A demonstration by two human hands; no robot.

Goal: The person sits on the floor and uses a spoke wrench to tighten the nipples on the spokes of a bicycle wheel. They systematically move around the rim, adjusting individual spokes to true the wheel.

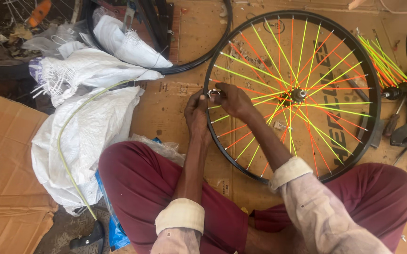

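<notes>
White woven sacks [90,117] left; brown flattened cartons [5,155] beneath.

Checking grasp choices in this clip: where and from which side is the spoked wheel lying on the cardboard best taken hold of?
Probably the black rim, not the thin yellow and orange spokes. The wheel lies flat, so the rim is its sturdy outer edge. Come from the person's near side, between the knees, where it lies closest. The left hand and right hand already meet at its left edge; what the fingers pinch there is unclear.

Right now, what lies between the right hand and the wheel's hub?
In the head view, only yellow and orange spokes span from the right hand to the hub, over bare cardboard.
</notes>
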